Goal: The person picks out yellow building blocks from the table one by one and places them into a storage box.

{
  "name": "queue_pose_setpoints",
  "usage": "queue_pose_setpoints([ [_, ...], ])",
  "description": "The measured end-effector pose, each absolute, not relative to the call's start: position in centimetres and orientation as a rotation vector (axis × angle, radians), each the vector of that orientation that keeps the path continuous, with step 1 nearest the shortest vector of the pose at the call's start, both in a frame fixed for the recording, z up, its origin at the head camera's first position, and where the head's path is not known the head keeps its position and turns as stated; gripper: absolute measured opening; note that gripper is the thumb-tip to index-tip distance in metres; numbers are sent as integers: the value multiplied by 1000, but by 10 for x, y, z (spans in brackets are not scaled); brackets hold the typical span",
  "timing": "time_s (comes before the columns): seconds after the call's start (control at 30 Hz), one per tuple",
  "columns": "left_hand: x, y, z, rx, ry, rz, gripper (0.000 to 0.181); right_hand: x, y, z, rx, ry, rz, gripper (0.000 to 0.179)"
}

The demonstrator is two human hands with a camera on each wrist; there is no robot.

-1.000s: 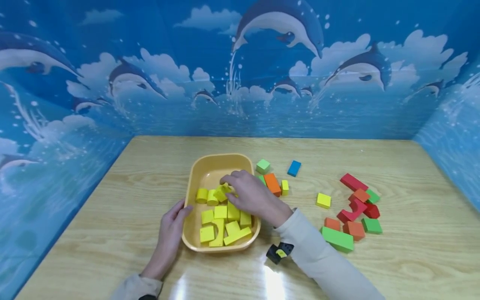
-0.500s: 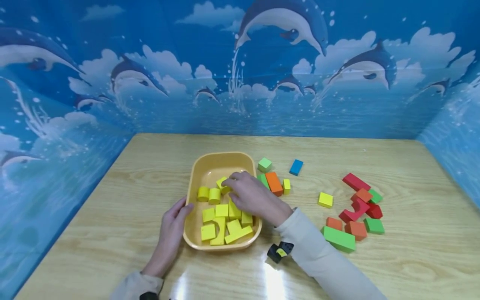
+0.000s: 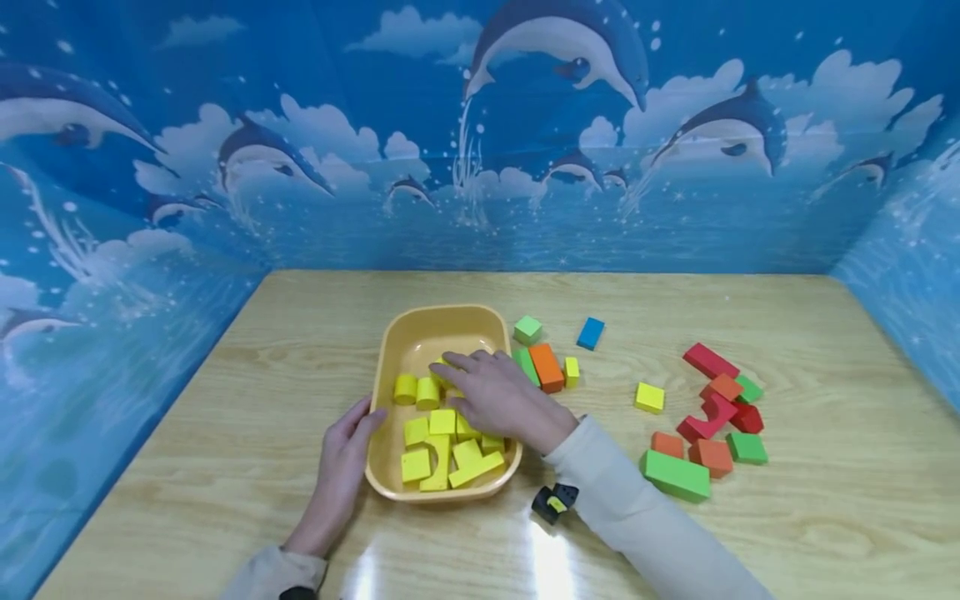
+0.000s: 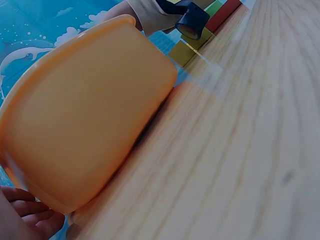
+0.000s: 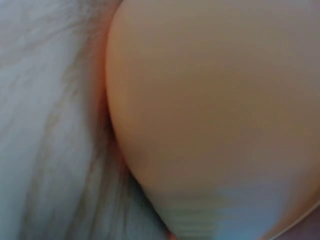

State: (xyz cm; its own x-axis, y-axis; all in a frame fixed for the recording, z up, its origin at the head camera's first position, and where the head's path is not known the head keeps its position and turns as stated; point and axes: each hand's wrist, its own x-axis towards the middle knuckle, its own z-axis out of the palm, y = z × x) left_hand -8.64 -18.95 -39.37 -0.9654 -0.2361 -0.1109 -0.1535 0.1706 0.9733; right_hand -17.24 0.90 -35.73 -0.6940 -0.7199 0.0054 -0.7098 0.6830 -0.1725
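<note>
Right grip (image 3: 498, 392) now straighter-fingered over blocks (image 3: 442, 422)

A tan tray (image 3: 420, 333) with rounded corners stands upright, low in my head view, with yellow blocks in it.
I see two short cylinders (image 3: 417, 392) side by side, with an arch piece (image 3: 440, 462) among squarish blocks (image 3: 416, 466) nearer me. The left hand (image 3: 347, 450) grips the tray's left edge; the right hand's (image 3: 498, 396) extended fingers partly hide another yellow block (image 3: 440, 366), contact unclear.

Yellow blocks (image 3: 442, 422), plain light-orange tub (image 3: 442, 331)
</note>
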Motion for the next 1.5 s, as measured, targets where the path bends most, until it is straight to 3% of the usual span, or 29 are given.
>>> queue_pose_setpoints([
  [0.33,-87,-188,-394,391,-2351,-1957,49,-173,10,-357,-1223,2829,-230,48],
  [0.63,-87,-189,-393,392,-2349,-1943,48,-173,10,-355,-1172,2796,-323,73],
  [1.5,-88,-188,-395,397,-2352,-1929,47,-173,12,-357,-1251,2857,-373,68],
])
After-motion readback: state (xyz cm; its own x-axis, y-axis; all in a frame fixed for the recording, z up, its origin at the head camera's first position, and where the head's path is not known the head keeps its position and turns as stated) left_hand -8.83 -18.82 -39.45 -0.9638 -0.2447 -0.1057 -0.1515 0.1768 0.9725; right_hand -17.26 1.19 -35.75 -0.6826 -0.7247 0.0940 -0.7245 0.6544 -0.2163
